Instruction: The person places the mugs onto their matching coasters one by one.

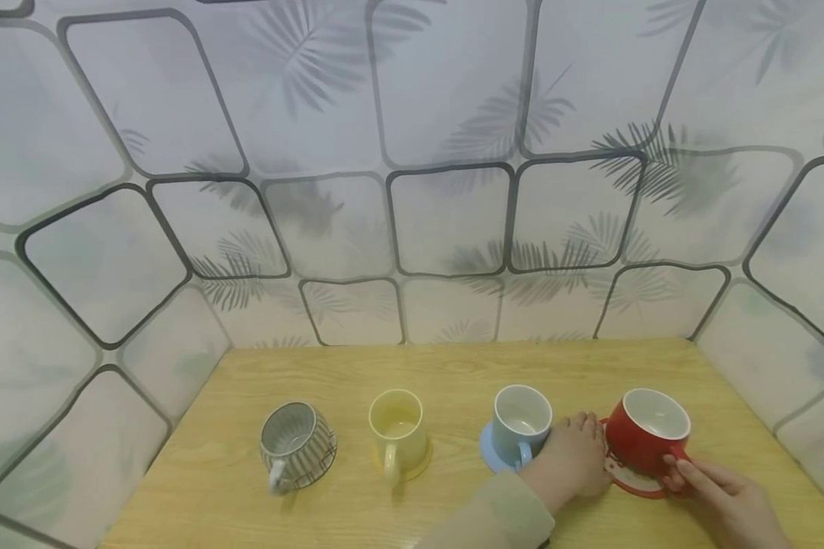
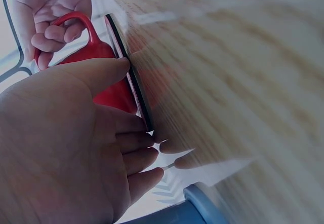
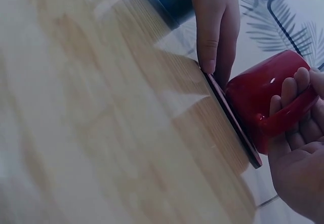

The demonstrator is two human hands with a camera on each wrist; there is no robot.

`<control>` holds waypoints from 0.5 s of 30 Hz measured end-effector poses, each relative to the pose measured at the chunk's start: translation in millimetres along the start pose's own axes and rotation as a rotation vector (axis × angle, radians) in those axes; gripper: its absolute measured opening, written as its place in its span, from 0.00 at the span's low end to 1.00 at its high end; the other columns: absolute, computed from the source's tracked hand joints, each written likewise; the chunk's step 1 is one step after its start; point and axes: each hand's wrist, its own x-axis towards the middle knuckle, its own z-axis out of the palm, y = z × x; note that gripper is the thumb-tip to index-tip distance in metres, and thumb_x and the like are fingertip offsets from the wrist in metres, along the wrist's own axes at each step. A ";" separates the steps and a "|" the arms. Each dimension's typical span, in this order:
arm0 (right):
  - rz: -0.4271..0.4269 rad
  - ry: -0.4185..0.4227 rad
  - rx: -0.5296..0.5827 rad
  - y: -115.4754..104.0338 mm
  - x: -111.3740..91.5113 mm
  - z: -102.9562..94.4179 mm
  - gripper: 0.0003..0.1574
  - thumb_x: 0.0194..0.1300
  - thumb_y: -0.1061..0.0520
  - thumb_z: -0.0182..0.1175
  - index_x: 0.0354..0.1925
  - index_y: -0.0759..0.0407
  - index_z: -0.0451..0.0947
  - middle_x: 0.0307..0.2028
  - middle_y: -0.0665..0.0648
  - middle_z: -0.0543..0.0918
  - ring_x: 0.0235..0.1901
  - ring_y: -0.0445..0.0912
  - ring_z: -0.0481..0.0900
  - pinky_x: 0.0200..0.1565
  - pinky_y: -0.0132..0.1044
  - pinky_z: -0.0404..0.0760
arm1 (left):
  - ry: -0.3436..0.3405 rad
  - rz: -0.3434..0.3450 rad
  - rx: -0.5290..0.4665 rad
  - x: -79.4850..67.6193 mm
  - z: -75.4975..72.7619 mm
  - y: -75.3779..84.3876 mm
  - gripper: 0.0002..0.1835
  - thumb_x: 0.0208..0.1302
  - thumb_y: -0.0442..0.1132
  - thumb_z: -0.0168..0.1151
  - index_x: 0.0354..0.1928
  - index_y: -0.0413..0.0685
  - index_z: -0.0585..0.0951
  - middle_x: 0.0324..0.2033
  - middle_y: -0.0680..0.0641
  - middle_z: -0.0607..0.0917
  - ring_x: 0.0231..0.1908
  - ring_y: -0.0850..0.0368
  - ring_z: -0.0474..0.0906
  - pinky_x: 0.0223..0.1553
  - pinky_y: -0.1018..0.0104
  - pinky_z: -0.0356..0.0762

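Observation:
At the right, a red mug (image 1: pixel 642 442) with a white inside stands over a round red-and-white coaster (image 1: pixel 637 482). My right hand (image 1: pixel 724 499) grips the mug's handle, its fingers curled through the loop in the right wrist view (image 3: pixel 298 127). My left hand (image 1: pixel 577 457) holds the coaster's left edge. In the left wrist view, the thumb of this hand (image 2: pixel 55 138) lies at the near rim, and its fingers reach the far part of the rim. Just left of that hand is a light blue mug (image 1: pixel 511 435) on a blue coaster (image 1: pixel 489 446).
Further left, a yellow mug (image 1: pixel 407 446) stands on a yellow coaster (image 1: pixel 423 463). A grey striped mug (image 1: pixel 302 450) sits at the left on a patterned coaster (image 1: pixel 329 457). All are on a wooden table (image 1: pixel 467 370), with patterned cloth (image 1: pixel 446 221) behind and at both sides.

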 end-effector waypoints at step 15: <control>0.092 -0.069 0.036 -0.4 2.6 3.7 0.29 0.85 0.69 0.41 0.57 0.55 0.89 0.53 0.49 0.93 0.49 0.38 0.92 0.54 0.27 0.89 | -0.002 0.000 0.005 3.2 1.4 0.7 0.37 0.77 0.71 0.45 0.82 0.70 0.60 0.81 0.67 0.61 0.81 0.72 0.55 0.79 0.75 0.60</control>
